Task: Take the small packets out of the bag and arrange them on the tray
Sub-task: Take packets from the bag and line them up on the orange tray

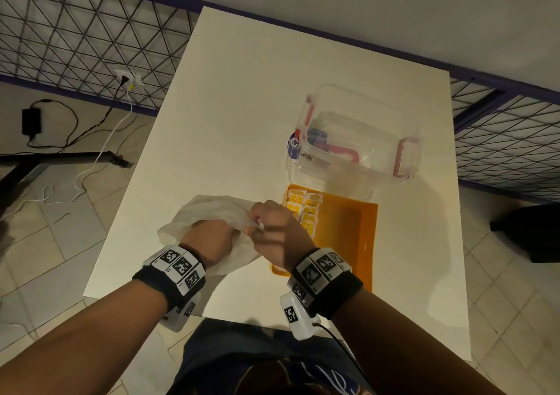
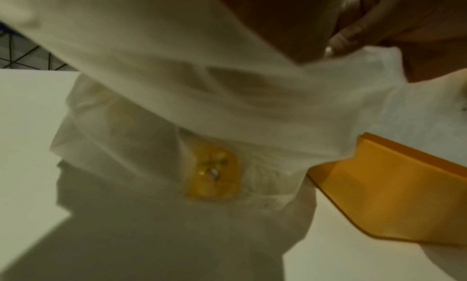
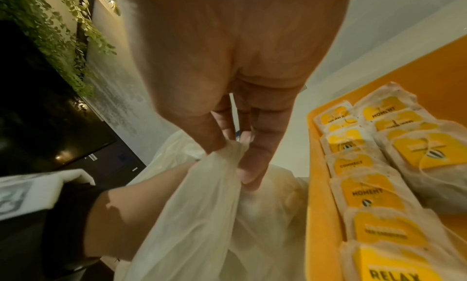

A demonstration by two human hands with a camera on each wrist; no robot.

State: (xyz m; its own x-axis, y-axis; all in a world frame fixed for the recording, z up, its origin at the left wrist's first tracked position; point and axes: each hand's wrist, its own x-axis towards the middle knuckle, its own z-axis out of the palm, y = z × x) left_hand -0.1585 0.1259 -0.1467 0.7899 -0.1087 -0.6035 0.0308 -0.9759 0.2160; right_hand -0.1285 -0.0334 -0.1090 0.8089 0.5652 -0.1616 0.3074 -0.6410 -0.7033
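Note:
A thin white plastic bag [image 1: 206,210] [image 3: 197,215] lies on the white table just left of the orange tray [image 1: 357,243] [image 3: 429,69] [image 2: 391,195]. My left hand [image 1: 209,237] reaches into the bag's mouth, and its fingers are hidden by the film. My right hand [image 1: 260,228] [image 3: 235,155] pinches the bag's rim and holds it up. One yellow packet [image 2: 212,171] shows through the bag's film [image 2: 227,85]. Several yellow packets [image 1: 306,210] [image 3: 366,193] lie in two rows along the tray's left side. The right part of the tray is bare.
A clear plastic container [image 1: 357,134] with red latches stands on the table [image 1: 242,107] just beyond the tray. The table's near edge is close to my body. Cables and a power brick [image 1: 30,122] lie on the floor at the left.

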